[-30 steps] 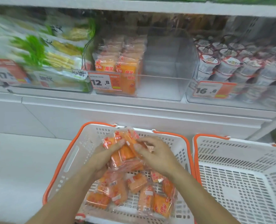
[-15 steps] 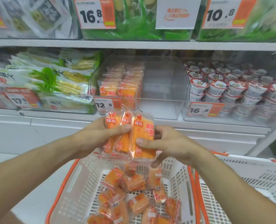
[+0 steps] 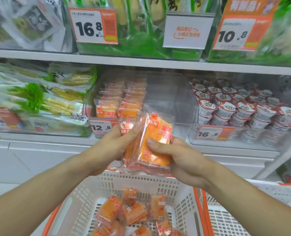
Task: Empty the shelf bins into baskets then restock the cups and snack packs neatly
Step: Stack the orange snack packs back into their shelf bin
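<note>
The shelf (image 3: 141, 64) is carrying a clear bin (image 3: 168, 103) at mid-height — two rows of orange snack packs (image 3: 121, 106) are standing upright along its left side, its right side showing no packs. Just right of it, a second bin is holding stacked cups (image 3: 240, 111). Below, a white basket (image 3: 141, 183) with orange trim is holding loose packs (image 3: 129, 212); a second basket (image 3: 226, 220) is sitting beside it at right. Above the first basket and in front of the bin, both hands are gripping a stack of packs (image 3: 151, 147) held upright: the left hand (image 3: 112, 145) is curling its fingers round the stack's left edge, the right hand (image 3: 177, 157) is clamping the right edge with its thumb pressing across the front pack. Judgement: restocking is under way. Risk — the wrappers look slick, so the squared stack could fan out or shed a pack while entering the bin, and a careless insertion could be toppling the rows already standing.
</note>
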Action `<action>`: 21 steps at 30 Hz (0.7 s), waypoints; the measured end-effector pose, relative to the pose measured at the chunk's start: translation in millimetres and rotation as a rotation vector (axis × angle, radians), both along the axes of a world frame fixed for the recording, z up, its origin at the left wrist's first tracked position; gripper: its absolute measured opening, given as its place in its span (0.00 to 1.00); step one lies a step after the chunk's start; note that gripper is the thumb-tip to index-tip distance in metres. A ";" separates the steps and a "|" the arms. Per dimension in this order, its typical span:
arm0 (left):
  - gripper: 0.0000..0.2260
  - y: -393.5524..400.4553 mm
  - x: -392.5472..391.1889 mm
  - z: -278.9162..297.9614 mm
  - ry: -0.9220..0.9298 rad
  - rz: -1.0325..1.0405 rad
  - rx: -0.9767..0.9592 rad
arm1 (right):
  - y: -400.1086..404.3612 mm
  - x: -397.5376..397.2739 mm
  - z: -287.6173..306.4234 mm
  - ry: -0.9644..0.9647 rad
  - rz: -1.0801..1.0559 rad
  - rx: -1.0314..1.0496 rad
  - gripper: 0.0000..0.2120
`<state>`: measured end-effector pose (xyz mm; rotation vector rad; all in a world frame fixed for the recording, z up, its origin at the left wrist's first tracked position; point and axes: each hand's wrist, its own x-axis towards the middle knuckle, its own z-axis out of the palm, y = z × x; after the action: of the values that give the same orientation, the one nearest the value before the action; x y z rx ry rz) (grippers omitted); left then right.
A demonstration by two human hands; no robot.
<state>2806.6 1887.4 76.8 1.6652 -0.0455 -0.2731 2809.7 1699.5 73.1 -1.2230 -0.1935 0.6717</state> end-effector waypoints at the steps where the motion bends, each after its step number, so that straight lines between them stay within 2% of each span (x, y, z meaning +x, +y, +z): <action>1: 0.31 0.3 0.4 -1.8 -0.006 0.023 -0.063 | 0.6 2.9 -1.7 -0.032 0.004 -0.037 0.20; 3: 0.34 -1.7 2.4 -5.9 -0.021 0.022 -0.106 | 1.5 7.9 -6.5 -0.112 -0.004 -0.112 0.23; 6: 0.41 -4.0 5.2 -12.6 -0.087 -0.024 -0.014 | 4.6 11.4 -11.3 -0.201 0.033 -0.145 0.26; 8: 0.39 -4.4 8.1 -15.1 -0.135 -0.074 0.093 | 5.7 13.2 -12.5 -0.227 0.107 -0.171 0.25; 10: 0.38 -4.2 8.1 -17.7 -0.136 -0.105 0.093 | 4.9 16.4 -13.1 -0.180 0.138 -0.183 0.29; 14: 0.35 -3.4 16.1 -22.0 -0.147 -0.118 0.101 | -0.2 25.7 -19.9 -0.129 0.082 -0.137 0.38; 16: 0.33 -6.1 13.7 -19.7 -0.167 -0.059 0.049 | -3.4 28.6 -23.9 -0.096 0.064 -0.098 0.41; 19: 0.34 -4.8 14.3 -13.3 -0.205 -0.040 0.106 | -6.1 32.1 -25.4 -0.139 -0.003 -0.070 0.42; 21: 0.27 3.9 23.4 -10.9 -0.208 -0.085 0.123 | -7.2 33.3 -23.6 -0.184 -0.087 -0.073 0.42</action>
<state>2830.0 1891.3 65.9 1.8114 -0.2603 -0.1689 2843.0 1692.4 49.5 -1.3560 -0.2688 0.4946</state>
